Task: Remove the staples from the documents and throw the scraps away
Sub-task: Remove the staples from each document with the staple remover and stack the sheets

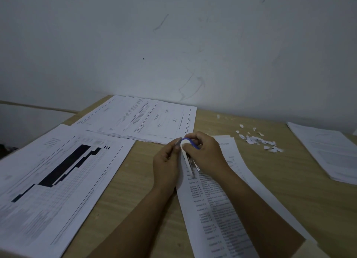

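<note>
nearest the camera, a printed document [212, 209] with a numbered list lies on the wooden table [139, 184], running under the right forearm toward the hands. to its left, well apart, is a large sheet [58, 176] with a black stepped chart. above the document's upper left corner the two hands meet. the right hand [205, 153] has its fingers curled round the rounded top of a white and blue staple remover [186, 144], whose metal tip points down at the page. the left hand [167, 161] is curled close against the tool's left side, fingers bunched, though whether it grips the tool or the paper's edge cannot be told. beyond the hands a fanned stack of papers [144, 120] lies by the wall [173, 45]. small torn paper scraps [257, 141] are scattered to the right, and a further paper stack [328, 151] lies at the right edge.
</note>
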